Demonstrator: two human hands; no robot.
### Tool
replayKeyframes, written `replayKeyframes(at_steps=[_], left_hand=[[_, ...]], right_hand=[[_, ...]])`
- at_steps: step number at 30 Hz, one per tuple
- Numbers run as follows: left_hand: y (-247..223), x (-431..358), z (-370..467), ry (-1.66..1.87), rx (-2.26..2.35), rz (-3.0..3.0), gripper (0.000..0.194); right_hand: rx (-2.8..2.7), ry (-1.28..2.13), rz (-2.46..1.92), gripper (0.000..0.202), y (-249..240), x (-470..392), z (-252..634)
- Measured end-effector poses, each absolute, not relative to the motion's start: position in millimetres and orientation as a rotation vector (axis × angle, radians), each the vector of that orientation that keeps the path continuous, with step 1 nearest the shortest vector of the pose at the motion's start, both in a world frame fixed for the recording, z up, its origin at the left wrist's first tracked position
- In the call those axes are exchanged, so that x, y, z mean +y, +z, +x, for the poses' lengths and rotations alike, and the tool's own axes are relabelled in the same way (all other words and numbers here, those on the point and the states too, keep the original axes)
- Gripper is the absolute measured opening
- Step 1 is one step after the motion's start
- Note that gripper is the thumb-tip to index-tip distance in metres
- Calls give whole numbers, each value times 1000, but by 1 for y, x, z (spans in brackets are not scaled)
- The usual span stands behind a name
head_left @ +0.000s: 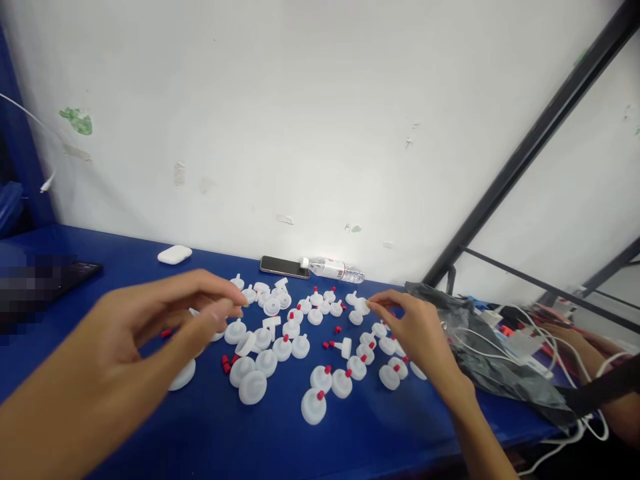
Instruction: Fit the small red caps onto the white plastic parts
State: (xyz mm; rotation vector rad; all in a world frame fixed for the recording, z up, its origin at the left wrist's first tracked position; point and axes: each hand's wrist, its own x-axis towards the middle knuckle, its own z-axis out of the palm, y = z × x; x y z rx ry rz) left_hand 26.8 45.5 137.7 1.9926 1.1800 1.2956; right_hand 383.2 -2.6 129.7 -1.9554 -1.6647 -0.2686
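Observation:
Many white round spout caps (253, 387) lie scattered over the blue table, some with small red tips (321, 395) on their spouts. My left hand (150, 333) hovers above the caps on the left, thumb and fingertips pressed together in a pinch. What it holds, if anything, is too small to make out. On the right, my right hand (417, 330) is closed in a pinch, its fingertips at the edge of a white spout cap (361, 306). Loose red tips (227, 364) lie between the caps, and one white cap (344, 347) rests on its side.
Along the wall lie a phone (284, 267), a clear plastic bottle (333, 269) and a white earbud case (175, 255). A dark plastic bag (480, 353) with white cables sits at right beside a black metal bar (520, 113). Another person's arm (580, 347) shows at far right.

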Motion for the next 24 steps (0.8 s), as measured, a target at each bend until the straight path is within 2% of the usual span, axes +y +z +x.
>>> replayKeyframes(at_steps=[6, 9, 15, 19, 24], left_hand=[[99, 28, 60, 1299, 1019, 2315, 51], [99, 28, 64, 1187, 910, 2300, 34], [116, 40, 58, 1239, 1000, 2374, 30], [119, 44, 58, 1176, 1038, 2449, 26], [112, 44, 59, 1215, 1078, 2474, 24]], right_hand=[[-1852, 197, -1315, 2, 146, -42, 300], [-1892, 215, -1199, 5, 150, -46, 283], [-1968, 149, -1458, 19, 144, -20, 304], [-2226, -125, -1803, 14, 128, 6, 326], [-2400, -41, -1820, 13, 110, 21, 335]])
